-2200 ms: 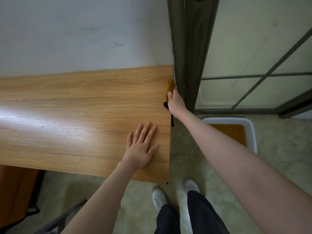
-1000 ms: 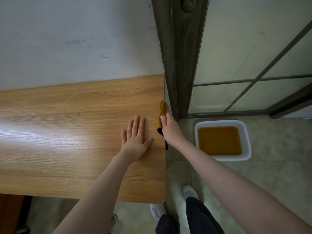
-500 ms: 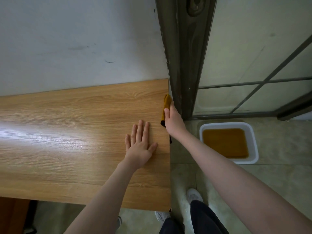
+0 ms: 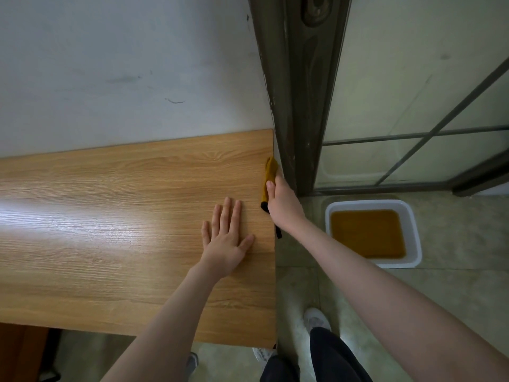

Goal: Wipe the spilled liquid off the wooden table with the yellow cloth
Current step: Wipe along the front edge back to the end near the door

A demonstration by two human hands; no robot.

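The wooden table stands against a pale wall, its right edge beside a dark door frame. My right hand grips the yellow cloth and holds it against the table's right edge, near the far corner; a dark trim of the cloth shows below the hand. My left hand rests flat on the tabletop with straight fingers, just left of the right hand. I see no liquid on the wood, only a bright sheen at the left.
A white basin holding amber liquid sits on the tiled floor right of the table. The dark door frame and glass panels rise behind it. My legs and white shoes stand by the table's near right corner.
My right hand slid the cloth toward me along the table's right edge, then back toward the far corner. The left hand stayed flat on the wood.
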